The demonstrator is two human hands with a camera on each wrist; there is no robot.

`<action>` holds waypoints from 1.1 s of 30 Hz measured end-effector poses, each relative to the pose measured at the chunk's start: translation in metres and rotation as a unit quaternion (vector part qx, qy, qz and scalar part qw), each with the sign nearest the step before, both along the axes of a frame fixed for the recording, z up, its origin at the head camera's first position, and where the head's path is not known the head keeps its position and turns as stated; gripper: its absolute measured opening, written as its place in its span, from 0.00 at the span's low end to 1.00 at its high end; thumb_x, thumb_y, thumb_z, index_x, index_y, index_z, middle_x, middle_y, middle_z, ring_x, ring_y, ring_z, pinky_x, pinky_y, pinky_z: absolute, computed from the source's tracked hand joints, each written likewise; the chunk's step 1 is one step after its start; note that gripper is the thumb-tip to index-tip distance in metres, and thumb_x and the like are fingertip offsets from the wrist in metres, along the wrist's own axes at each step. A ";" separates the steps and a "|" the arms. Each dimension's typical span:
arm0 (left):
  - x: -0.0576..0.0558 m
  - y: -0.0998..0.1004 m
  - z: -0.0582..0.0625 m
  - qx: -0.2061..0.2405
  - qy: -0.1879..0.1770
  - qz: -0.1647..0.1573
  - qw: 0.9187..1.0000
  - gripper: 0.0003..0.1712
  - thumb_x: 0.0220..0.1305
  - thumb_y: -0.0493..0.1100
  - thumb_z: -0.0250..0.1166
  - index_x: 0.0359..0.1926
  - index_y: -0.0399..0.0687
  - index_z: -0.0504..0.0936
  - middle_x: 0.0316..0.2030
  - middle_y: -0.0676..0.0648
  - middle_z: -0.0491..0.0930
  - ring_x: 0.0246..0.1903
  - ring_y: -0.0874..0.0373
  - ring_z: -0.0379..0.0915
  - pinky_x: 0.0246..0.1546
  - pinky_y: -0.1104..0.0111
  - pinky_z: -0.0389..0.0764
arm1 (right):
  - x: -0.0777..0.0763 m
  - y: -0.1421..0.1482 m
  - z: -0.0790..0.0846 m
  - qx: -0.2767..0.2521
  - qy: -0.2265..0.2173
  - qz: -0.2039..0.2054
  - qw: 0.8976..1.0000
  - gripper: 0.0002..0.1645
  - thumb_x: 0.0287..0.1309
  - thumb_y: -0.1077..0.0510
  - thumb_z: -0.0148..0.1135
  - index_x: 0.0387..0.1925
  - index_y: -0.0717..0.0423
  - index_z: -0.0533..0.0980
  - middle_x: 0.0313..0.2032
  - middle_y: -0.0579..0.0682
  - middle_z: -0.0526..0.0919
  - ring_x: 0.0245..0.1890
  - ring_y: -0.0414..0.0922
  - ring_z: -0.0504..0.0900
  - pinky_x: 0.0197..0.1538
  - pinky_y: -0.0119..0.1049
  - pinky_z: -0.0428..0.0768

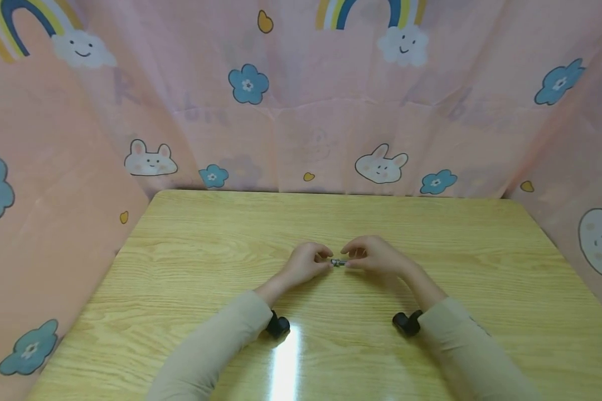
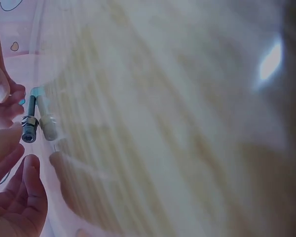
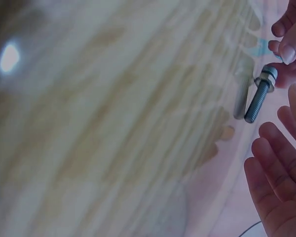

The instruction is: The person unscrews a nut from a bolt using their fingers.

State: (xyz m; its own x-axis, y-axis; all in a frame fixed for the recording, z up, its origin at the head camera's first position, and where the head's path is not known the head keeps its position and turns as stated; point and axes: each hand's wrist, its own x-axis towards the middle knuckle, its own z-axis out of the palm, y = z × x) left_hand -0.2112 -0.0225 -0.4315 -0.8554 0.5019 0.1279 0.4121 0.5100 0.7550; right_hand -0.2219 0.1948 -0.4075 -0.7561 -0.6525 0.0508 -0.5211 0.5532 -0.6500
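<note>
Pink curtain [image 1: 301,67] w/ cartoon rabbits, clouds & flowers hangs at back and sides; in front of it, a wood-grain table [image 1: 205,234] w/ a glare patch near the person. Metal bolt [image 3: 258,101] lies on the tabletop b/w the two hands, a ring [image 3: 271,89] around it next to the head; head end toward the L hand [image 1: 306,262], threaded end toward the R hand [image 1: 375,256]. L fingers bent but apart, thumb right by the bolt head; no grip seen, contact can't be told. R fingers spread, loosely bent, nothing in them. Step in hand is prob. handling the bolt at table level, either just before a pinch or just after release; can't tell which. If a pickup, next move calls for thumb & fingertips closing on each end, bolt kept level.
</note>
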 end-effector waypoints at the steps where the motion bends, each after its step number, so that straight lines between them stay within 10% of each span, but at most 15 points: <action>1: 0.000 0.000 0.000 -0.002 0.004 0.000 1.000 0.11 0.56 0.36 0.67 0.42 0.36 0.83 0.40 0.44 0.82 0.35 0.57 0.78 0.36 0.74 0.76 | -0.001 -0.001 -0.001 0.006 -0.004 -0.004 1.000 0.17 0.55 0.56 0.66 0.44 0.63 0.79 0.36 0.51 0.82 0.34 0.42 0.77 0.38 0.36 0.77; 33: -0.004 0.009 0.000 -0.002 -0.010 -0.007 1.000 0.05 0.58 0.34 0.64 0.35 0.36 0.84 0.33 0.45 0.84 0.33 0.60 0.78 0.36 0.75 0.76 | -0.006 -0.020 -0.004 0.020 -0.063 -0.020 0.998 0.06 0.54 0.61 0.66 0.34 0.59 0.83 0.32 0.48 0.82 0.31 0.40 0.76 0.32 0.32 0.77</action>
